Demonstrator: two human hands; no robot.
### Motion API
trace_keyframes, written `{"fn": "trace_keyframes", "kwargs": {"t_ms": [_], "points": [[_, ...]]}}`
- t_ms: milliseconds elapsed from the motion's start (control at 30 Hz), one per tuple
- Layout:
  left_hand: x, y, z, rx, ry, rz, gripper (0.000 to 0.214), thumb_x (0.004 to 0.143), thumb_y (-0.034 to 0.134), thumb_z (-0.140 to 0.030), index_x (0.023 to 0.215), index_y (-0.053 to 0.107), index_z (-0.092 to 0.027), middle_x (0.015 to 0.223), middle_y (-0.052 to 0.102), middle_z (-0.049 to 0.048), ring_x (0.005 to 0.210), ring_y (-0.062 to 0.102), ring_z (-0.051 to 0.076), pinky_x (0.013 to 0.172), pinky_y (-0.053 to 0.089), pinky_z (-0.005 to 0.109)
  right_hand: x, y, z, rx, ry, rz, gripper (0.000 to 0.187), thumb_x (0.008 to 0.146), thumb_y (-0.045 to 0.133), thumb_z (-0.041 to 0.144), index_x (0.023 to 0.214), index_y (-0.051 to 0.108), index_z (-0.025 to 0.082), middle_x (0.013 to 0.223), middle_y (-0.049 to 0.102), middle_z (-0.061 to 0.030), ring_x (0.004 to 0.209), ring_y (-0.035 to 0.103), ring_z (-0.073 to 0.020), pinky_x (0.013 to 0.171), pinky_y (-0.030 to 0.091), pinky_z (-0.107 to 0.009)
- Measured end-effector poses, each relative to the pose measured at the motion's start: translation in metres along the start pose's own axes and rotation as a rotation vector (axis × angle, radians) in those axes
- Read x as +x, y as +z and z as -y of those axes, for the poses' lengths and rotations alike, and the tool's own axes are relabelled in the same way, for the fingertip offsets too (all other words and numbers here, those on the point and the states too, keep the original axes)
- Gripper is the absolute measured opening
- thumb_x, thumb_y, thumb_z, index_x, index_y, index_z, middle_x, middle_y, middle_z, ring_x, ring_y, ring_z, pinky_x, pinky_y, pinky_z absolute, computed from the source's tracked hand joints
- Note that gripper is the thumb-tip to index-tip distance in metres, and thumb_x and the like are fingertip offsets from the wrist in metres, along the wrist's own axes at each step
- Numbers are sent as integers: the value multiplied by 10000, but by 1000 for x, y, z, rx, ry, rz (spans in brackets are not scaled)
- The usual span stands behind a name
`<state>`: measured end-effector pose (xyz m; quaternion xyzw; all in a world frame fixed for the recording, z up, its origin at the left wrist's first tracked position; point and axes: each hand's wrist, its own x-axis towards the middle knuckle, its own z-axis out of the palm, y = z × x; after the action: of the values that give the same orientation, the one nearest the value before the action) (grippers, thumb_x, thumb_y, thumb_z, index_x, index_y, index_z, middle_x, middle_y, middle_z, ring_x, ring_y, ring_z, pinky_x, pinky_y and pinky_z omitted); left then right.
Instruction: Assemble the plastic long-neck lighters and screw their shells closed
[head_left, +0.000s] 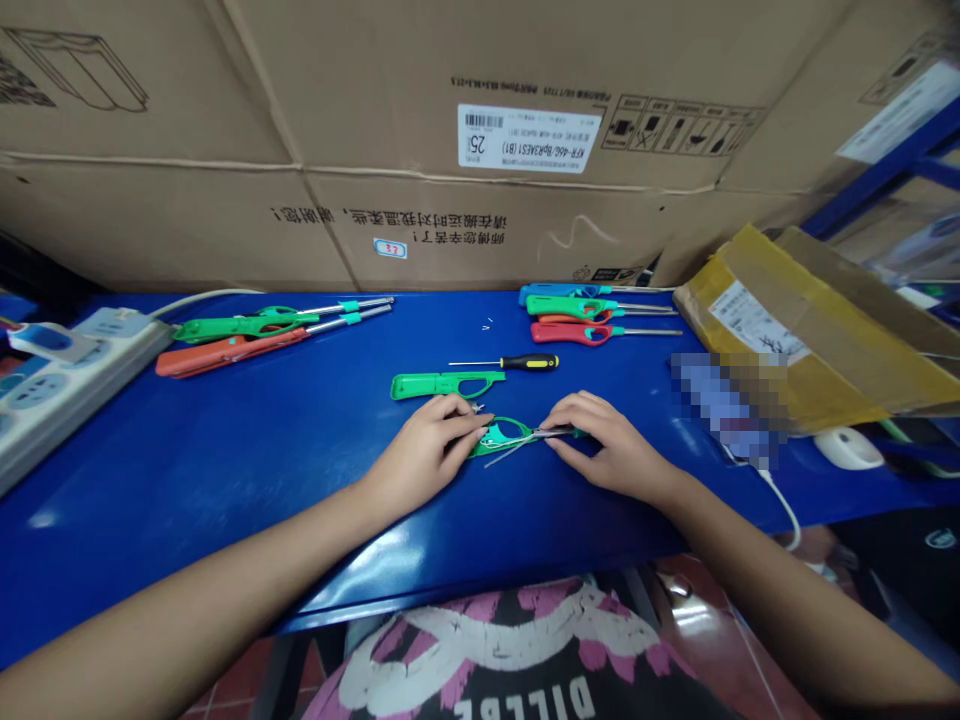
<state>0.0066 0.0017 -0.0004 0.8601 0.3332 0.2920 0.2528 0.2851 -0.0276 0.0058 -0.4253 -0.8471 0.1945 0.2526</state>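
Observation:
A green gas lighter (511, 430) lies opened up at the front middle of the blue table, its inner parts and a white wire exposed. My left hand (433, 440) is closed on its handle end, covering most of that end. With thumb and fingers pinched, my right hand (604, 445) grips the metal tube at the other end. A thin loose-looking rod or wire (502, 457) slants out below the trigger loop. Just behind my hands sits the separate green half shell (448, 385). Beyond it lies a black and yellow screwdriver (529, 362), its shaft pointing left.
Assembled lighters (232, 345) lie at the left, and several more (574, 332) at the back right. A white power strip (67, 385) borders the left side. Tiny white bits (486, 325) lie behind the screwdriver. A large carton (375, 130) walls the back; a taped box (795, 340) and white mouse (847, 448) are right.

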Motion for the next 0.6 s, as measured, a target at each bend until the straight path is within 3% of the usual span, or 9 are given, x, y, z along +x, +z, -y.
{"fn": "trace_keyframes", "kwargs": {"t_ms": [300, 600], "points": [[0, 0, 2, 7, 27, 16, 265, 1009, 538, -211, 1194, 727, -194, 972, 644, 73, 937, 620, 209, 848, 530, 384, 7, 2, -2, 76, 7, -73, 53, 944, 658, 217, 953, 710, 223, 897, 701, -36, 855, 632, -180, 825, 493, -362], [-1, 1, 2, 1, 36, 31, 272, 1009, 541, -214, 1201, 724, -153, 971, 638, 83, 938, 610, 212, 846, 528, 396, 6, -6, 5, -28, -27, 33, 152, 969, 606, 211, 929, 752, 203, 891, 692, -54, 829, 589, -187, 759, 485, -348]]}}
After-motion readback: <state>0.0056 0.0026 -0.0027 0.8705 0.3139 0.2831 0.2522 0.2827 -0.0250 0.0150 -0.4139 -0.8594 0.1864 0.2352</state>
